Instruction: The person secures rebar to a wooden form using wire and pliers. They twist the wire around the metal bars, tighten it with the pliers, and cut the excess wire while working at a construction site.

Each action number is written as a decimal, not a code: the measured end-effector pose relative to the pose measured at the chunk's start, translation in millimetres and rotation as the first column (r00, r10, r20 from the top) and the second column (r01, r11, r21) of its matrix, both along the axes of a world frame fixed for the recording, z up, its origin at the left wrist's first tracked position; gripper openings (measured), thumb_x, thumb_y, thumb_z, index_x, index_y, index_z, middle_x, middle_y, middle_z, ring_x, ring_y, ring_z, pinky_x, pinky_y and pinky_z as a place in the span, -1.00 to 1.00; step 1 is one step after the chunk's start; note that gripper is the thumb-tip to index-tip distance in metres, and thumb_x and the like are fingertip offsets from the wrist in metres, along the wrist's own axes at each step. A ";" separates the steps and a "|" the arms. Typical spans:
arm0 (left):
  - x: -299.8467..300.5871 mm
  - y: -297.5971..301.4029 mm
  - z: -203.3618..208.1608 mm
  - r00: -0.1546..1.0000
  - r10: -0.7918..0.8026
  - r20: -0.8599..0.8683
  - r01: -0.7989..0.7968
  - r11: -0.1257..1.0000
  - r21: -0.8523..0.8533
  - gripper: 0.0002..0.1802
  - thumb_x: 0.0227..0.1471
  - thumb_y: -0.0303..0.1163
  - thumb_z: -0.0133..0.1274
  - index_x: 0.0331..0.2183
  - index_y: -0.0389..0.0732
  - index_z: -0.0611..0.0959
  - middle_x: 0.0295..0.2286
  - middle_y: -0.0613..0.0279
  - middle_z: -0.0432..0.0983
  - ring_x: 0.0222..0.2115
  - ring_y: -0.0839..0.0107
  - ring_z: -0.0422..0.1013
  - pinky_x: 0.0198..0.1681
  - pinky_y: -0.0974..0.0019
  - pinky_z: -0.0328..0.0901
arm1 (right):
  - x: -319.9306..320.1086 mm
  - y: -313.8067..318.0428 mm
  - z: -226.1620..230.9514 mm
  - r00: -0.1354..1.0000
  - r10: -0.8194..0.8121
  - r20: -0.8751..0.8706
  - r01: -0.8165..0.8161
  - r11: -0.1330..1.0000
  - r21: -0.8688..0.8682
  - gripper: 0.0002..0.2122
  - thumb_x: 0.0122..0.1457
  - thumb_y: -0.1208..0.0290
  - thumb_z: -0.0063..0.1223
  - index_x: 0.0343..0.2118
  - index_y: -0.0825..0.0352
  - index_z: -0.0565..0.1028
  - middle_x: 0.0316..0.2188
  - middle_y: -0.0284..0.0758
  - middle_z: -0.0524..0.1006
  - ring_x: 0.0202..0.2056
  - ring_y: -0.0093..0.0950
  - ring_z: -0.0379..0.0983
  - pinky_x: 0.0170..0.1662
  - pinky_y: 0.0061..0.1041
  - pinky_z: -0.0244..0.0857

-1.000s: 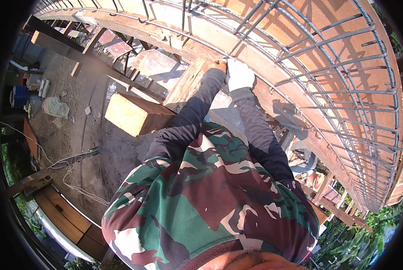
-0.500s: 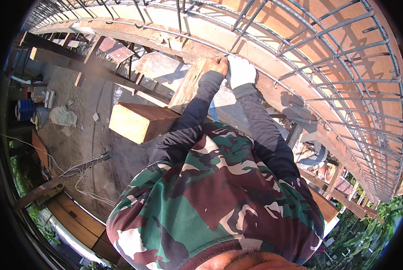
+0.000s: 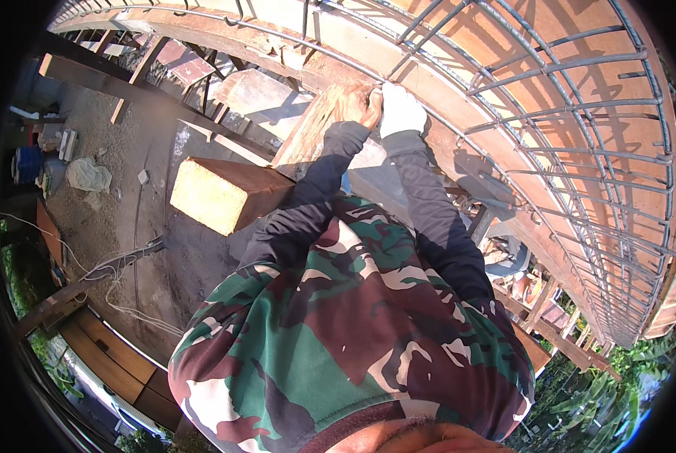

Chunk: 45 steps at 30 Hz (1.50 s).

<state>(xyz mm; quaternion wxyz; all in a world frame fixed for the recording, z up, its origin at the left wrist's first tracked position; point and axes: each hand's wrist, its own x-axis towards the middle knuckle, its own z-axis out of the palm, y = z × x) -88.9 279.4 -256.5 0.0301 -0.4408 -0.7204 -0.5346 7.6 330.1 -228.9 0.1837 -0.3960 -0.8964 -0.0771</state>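
Observation:
Bare and closed, my left hand (image 3: pixel 370 106) is at the near side of a curved steel rebar (image 3: pixel 343 63), in front of the curved formwork. Close against it on the right is my right hand (image 3: pixel 403 111) in a white glove, its fingers also curled in. Anything small pinched between the two hands is hidden from me. A rough wooden plank (image 3: pixel 310 130) lies under and left of my left wrist. Below that, a thick timber beam (image 3: pixel 211 195) with a pale sawn end points left, near my left forearm.
A rebar cage (image 3: pixel 564 106) stands along the curved plywood formwork (image 3: pixel 534 49) on the far and right sides. Dark timber beams (image 3: pixel 141 90) cross at the left. Far below lies the ground (image 3: pixel 164 264), with loose cables (image 3: pixel 123 268) and a pale crumpled sheet (image 3: pixel 89 176).
The whole view has shifted slightly, with the timber beam and ground now further left. My left hand has turned a little at the fingers; both hands stay together by the rebar.

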 end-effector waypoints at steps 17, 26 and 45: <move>-9.1 -39.1 9.8 0.882 0.059 0.468 0.018 0.987 -0.160 -0.61 0.05 -0.08 -0.06 -0.42 -0.21 0.65 -0.52 -0.02 0.52 -0.46 0.02 0.44 -0.37 0.06 0.26 | -38.1 14.0 -17.6 0.987 0.040 0.156 0.027 0.914 -0.404 -0.75 0.20 0.35 -0.31 -0.36 0.29 0.48 -0.39 -0.27 0.53 -0.31 -0.37 0.46 -0.16 -0.44 0.29; -20.3 -21.1 -0.3 0.870 -0.032 0.492 0.145 0.970 -0.193 -0.60 0.05 -0.11 -0.03 -0.37 -0.28 0.66 -0.50 -0.01 0.57 -0.55 0.29 0.45 -0.42 0.26 0.31 | -28.0 -3.3 4.3 0.966 0.104 0.237 -0.076 0.989 -0.127 -0.73 0.18 0.30 -0.20 -0.42 0.28 0.56 -0.43 -0.23 0.56 -0.36 -0.32 0.52 -0.26 -0.35 0.37; -7.0 17.9 -22.8 -0.222 -0.274 0.936 0.339 0.878 0.338 -0.68 0.17 -0.18 0.00 -0.11 -0.15 0.51 -0.36 0.28 0.56 -0.73 0.66 0.18 -0.76 0.59 0.03 | 215.8 -114.3 69.3 -0.038 -0.806 -0.590 -0.202 0.585 -0.786 -0.78 0.20 0.24 0.09 -0.43 0.31 0.46 -0.67 -0.44 0.44 -0.71 -0.72 0.30 -0.69 -0.72 0.09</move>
